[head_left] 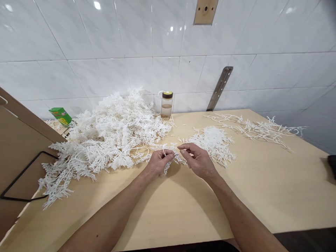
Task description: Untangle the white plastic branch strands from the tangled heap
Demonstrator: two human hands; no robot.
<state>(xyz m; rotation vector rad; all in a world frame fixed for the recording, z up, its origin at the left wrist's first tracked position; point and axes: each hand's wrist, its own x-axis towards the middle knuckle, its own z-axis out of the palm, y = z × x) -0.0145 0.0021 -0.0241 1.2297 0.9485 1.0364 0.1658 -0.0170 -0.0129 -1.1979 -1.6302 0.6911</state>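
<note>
My left hand (pixel 160 161) is closed on a white plastic sprig (pixel 167 168), whose small branches stick out below and to the right of the fingers. Just to its right, my right hand (pixel 196 159) has its thumb and fingers apart, near the sprig's tips, with nothing visible between them. A large heap of white branching sprigs (pixel 112 129) lies behind and to the left of my left hand. Beyond my right hand is a smaller pile of short white pieces (pixel 215 143). Bare white stems (pixel 257 129) lie loosely at the back right.
A jar with a dark lid (pixel 166 106) stands at the back of the wooden table (pixel 168 217), near the tiled wall. A green box (pixel 61 116) and a brown carton (pixel 23 150) are at left. A metal bracket (pixel 219 89) leans against the wall.
</note>
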